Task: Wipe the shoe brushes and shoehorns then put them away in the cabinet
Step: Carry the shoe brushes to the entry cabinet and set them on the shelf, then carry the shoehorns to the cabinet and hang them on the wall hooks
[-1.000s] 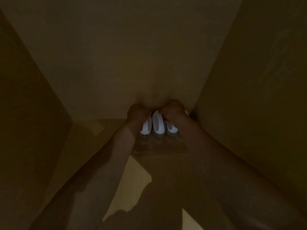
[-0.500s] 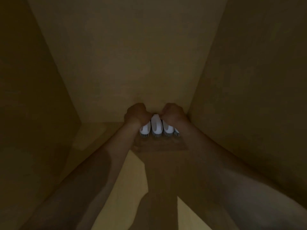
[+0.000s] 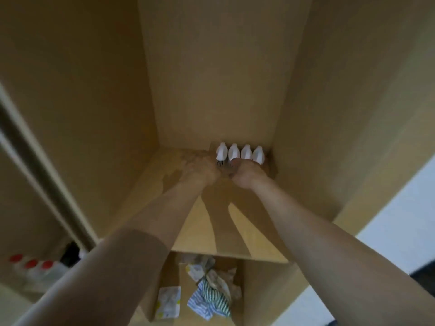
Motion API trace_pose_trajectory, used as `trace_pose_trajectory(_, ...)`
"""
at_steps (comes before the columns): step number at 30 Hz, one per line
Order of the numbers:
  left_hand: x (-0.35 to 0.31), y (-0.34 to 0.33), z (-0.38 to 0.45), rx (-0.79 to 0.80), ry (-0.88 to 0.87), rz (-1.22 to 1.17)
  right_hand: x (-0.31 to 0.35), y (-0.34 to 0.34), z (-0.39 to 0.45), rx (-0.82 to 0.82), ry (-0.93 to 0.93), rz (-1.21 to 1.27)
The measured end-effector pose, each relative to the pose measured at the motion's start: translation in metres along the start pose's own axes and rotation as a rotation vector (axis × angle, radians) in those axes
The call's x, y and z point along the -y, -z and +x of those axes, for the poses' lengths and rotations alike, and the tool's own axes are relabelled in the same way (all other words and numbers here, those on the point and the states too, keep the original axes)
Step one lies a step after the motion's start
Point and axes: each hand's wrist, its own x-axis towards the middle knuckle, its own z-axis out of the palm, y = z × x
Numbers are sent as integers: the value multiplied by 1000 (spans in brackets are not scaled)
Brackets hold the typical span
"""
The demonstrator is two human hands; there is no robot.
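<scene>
Cabinet (image 3: pixel 235 90) shelf is holding four brushes (image 3: pixel 240 152) in a row at its back, toward 1 o'clock. Left hand (image 3: pixel 200 168) and right hand (image 3: pixel 244 172) are hovering at their near ends; grip: cannot tell, blurred. Judgement: nudge ends level, gently, withdraw without tipping any.

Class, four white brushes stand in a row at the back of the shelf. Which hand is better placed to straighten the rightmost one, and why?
The right hand: it sits just in front of the rightmost brush, beside the cabinet's right wall. The left hand lies left of the row.
</scene>
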Motion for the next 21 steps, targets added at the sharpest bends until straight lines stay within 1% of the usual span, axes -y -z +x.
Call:
trace_pose_trajectory(3, 11, 2, -48, 27, 90, 204, 9, -11, -34, 58, 40, -1)
trace_pose_trajectory(5, 18, 3, -79, 32, 118, 257, 22, -18, -58, 107, 34, 29)
trace_pose_trajectory(9, 42, 5, -135, -9, 170, 229, 59, -27, -100, 168, 87, 130)
trace_pose_trajectory(12, 65, 10, -174, 10, 235, 229, 93, -33, -127, 203, 105, 161)
trace_pose_trajectory(15, 91, 21, -209, 5, 309, 230, 129, -41, -153, 202, 151, 202)
trace_pose_trajectory(21, 159, 45, -301, -78, 391, 151, 218, -69, -209, 155, 325, 218)
